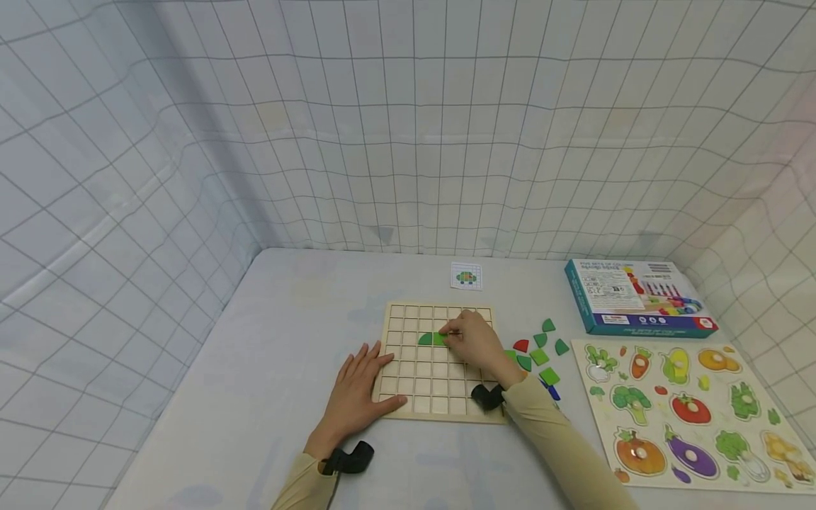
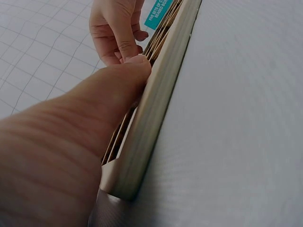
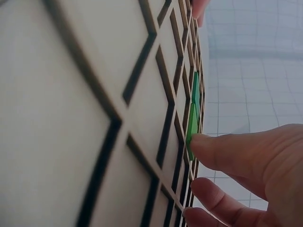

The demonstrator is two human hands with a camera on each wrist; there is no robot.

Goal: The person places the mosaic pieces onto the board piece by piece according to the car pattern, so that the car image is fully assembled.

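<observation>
Head view: the grid board (image 1: 440, 418) carries one green quarter-circle (image 1: 425, 340); fingers of the right hand (image 1: 478, 345) pinch a green square (image 1: 438, 340) there; left hand (image 1: 357, 388) fingers spread, gripping nothing; loose pieces (image 1: 539, 356) remain right of the grid board.

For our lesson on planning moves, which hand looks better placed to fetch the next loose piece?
Likely the right hand: it is nearer the loose pieces lying right of the board, though touching a green square. The left hand rests on the board's left edge.
</observation>
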